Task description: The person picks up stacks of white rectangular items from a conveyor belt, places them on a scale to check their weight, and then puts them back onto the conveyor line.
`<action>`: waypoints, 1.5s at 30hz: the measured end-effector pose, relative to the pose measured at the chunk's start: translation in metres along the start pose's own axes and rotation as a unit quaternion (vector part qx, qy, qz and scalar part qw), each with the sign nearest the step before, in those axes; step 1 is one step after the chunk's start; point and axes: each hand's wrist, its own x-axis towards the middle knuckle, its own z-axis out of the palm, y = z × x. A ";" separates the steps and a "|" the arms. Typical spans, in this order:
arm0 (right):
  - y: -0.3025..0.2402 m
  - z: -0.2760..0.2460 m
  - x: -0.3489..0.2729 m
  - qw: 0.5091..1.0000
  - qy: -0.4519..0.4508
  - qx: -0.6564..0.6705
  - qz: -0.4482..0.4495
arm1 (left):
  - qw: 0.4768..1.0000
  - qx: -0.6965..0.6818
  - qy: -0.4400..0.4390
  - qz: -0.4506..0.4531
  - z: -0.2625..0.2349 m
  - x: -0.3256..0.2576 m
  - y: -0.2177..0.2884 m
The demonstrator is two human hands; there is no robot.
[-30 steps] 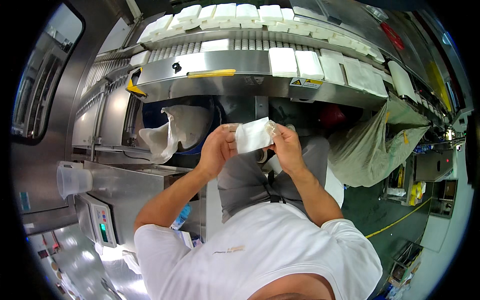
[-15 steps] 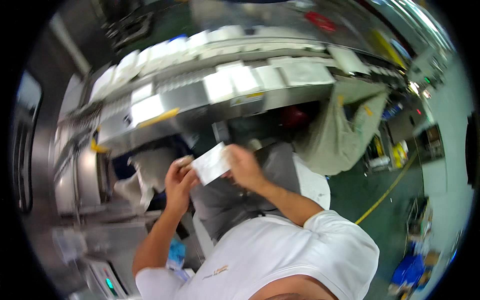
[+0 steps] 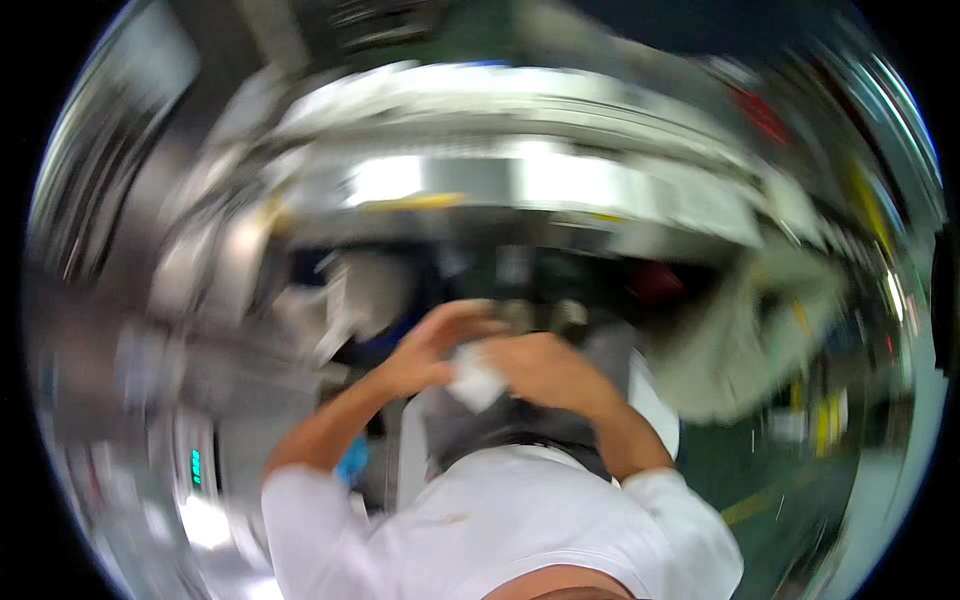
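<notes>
The whole view is smeared by motion. My left hand point(image 3: 432, 350) and my right hand point(image 3: 545, 368) meet in front of my body, both closed around a small white packet point(image 3: 475, 382) that shows only between the fingers. Most of the packet is hidden by my hands. Below them are my grey trousers and white shirt.
A steel conveyor machine point(image 3: 520, 180) with pale pieces on it curves across the top, too blurred for detail. A beige cloth bag point(image 3: 740, 340) hangs at the right above green floor with a yellow line point(image 3: 760, 505). A steel cabinet with a small lit panel point(image 3: 195, 465) stands at lower left.
The packet, held up flat between both hands before, is now lower and closer to my body, bunched inside my closed hands. The camera has swung, blurring everything.
</notes>
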 end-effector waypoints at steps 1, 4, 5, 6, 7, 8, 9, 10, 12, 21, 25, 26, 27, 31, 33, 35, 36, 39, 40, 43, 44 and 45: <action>-0.004 -0.003 0.002 0.997 0.019 0.061 0.046 | 0.999 0.025 -0.039 0.015 -0.002 0.003 0.004; -0.038 -0.012 -0.016 0.982 -0.001 0.169 0.083 | 0.996 0.082 0.002 0.019 0.032 -0.014 0.018; -0.046 -0.012 -0.021 0.978 0.001 0.188 0.092 | 0.995 0.095 -0.009 0.025 0.039 -0.023 0.024; -0.054 -0.010 -0.021 0.979 -0.004 0.188 0.076 | 0.991 0.133 0.011 0.010 0.047 -0.036 0.036; -0.063 -0.010 -0.023 0.980 0.002 0.186 0.065 | 0.985 0.169 0.019 -0.007 0.054 -0.047 0.050; -0.054 -0.013 -0.004 0.982 0.010 0.183 0.053 | 0.978 0.206 0.026 -0.025 0.039 -0.046 0.056; -0.046 -0.009 0.021 0.980 -0.006 0.195 0.039 | 0.977 0.203 0.069 -0.012 0.021 -0.052 0.059; -0.042 -0.003 0.024 0.976 -0.005 0.212 0.046 | 0.977 0.193 0.090 -0.008 0.023 -0.062 0.055; -0.052 0.003 0.017 0.957 0.019 0.267 0.115 | 0.972 0.196 0.134 -0.009 0.030 -0.074 0.048; -0.032 0.053 0.057 0.935 -0.032 0.353 0.009 | 0.914 0.219 0.322 -0.116 0.010 -0.132 0.055; -0.021 0.045 0.018 0.944 -0.015 0.329 0.006 | 0.925 0.175 0.319 -0.109 0.038 -0.120 0.027; -0.016 0.042 0.013 0.946 -0.007 0.324 0.016 | 0.928 0.186 0.302 -0.110 0.033 -0.114 0.023; -0.011 0.038 0.010 0.948 0.000 0.318 0.026 | 0.931 0.197 0.286 -0.112 0.027 -0.106 0.020; 0.008 0.026 -0.005 0.942 0.012 0.330 0.057 | 0.937 0.195 0.265 -0.123 0.034 -0.074 0.015; 0.023 0.027 -0.005 0.937 0.016 0.345 0.051 | 0.934 0.199 0.263 -0.135 0.032 -0.063 0.011; 0.036 0.026 -0.007 0.927 0.015 0.370 0.055 | 0.932 0.222 0.249 -0.144 0.024 -0.060 0.002; 0.043 0.027 -0.009 0.932 0.021 0.359 0.046 | 0.920 0.263 0.240 -0.162 0.014 -0.066 -0.008; 0.069 0.021 -0.022 0.929 0.045 0.363 0.058 | 0.898 0.334 0.201 -0.203 0.020 -0.037 0.004; 0.076 0.022 -0.024 0.930 0.030 0.359 0.071 | 0.882 0.349 0.228 -0.220 0.030 -0.035 0.007; 0.101 0.014 -0.031 0.932 0.037 0.340 0.122 | 0.862 0.391 0.225 -0.232 0.023 -0.029 -0.001; 0.107 0.015 -0.033 0.929 0.040 0.343 0.134 | 0.890 0.351 0.240 -0.162 0.032 -0.019 -0.002; 0.111 0.015 -0.034 0.926 0.041 0.346 0.145 | 0.896 0.348 0.225 -0.161 0.035 -0.009 0.000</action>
